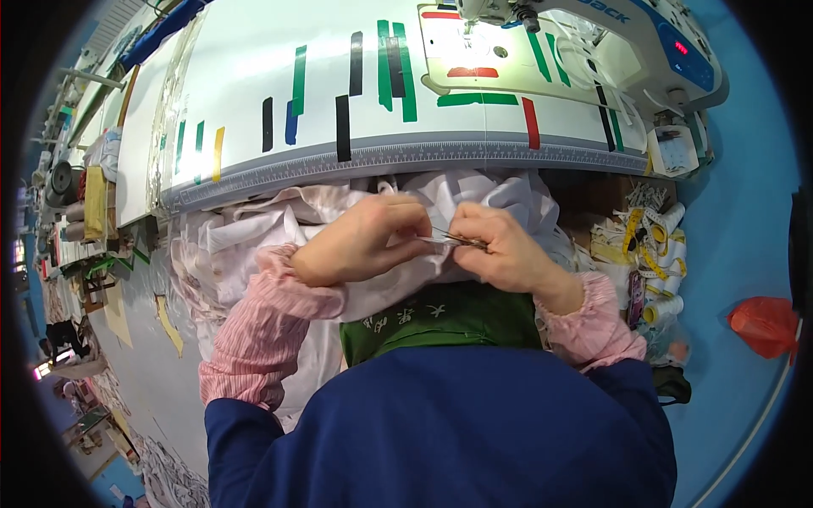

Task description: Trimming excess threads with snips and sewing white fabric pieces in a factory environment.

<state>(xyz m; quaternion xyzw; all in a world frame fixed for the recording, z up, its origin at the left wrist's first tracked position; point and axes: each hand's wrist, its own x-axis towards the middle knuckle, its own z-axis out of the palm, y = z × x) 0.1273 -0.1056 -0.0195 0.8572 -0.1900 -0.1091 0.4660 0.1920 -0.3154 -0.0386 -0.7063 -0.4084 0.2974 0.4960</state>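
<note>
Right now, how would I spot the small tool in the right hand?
Start at the white sewing table and drop to its front edge, where both hands meet over white cloth. The snips are the thin dark metal blades poking from the right hand toward the left hand.

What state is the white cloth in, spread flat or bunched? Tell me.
Bunched. The white cloth lies in crumpled folds below the table edge, pinched between the left hand and right hand.

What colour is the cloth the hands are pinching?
White cloth, seen in the head view, the only one.
</note>
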